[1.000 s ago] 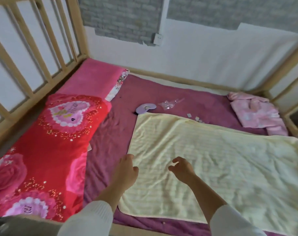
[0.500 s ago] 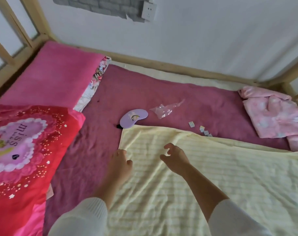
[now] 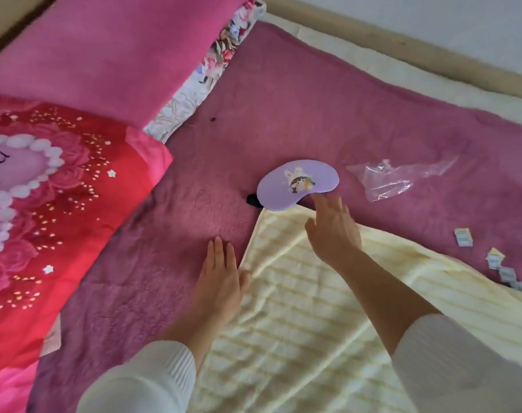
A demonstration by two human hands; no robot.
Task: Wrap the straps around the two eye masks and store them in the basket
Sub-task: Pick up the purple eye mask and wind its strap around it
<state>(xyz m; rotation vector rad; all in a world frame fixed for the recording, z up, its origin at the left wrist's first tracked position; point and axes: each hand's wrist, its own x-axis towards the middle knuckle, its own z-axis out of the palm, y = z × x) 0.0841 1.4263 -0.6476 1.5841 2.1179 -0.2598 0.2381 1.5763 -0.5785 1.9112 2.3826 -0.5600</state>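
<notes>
A lilac eye mask (image 3: pixel 298 188) with a cartoon bunny print lies flat on the purple-pink bed cover, at the top corner of a pale yellow towel (image 3: pixel 313 323). A bit of its black strap (image 3: pixel 251 200) sticks out at its left end. My right hand (image 3: pixel 332 231) hovers open, fingers spread, its fingertips just short of the mask's lower right edge. My left hand (image 3: pixel 221 281) rests flat and open on the bed cover beside the towel's left edge. No second mask and no basket are in view.
A red floral quilt (image 3: pixel 45 219) and a pink pillow (image 3: pixel 110 58) fill the left side. A crumpled clear plastic bag (image 3: pixel 390 180) lies right of the mask. Several small white packets (image 3: pixel 492 257) sit at the right. A wooden bed rail (image 3: pixel 432 52) runs along the back.
My head has leaned in closer to the bed. My right hand has reached forward to the mask. My left hand has slid forward and flattened on the cover.
</notes>
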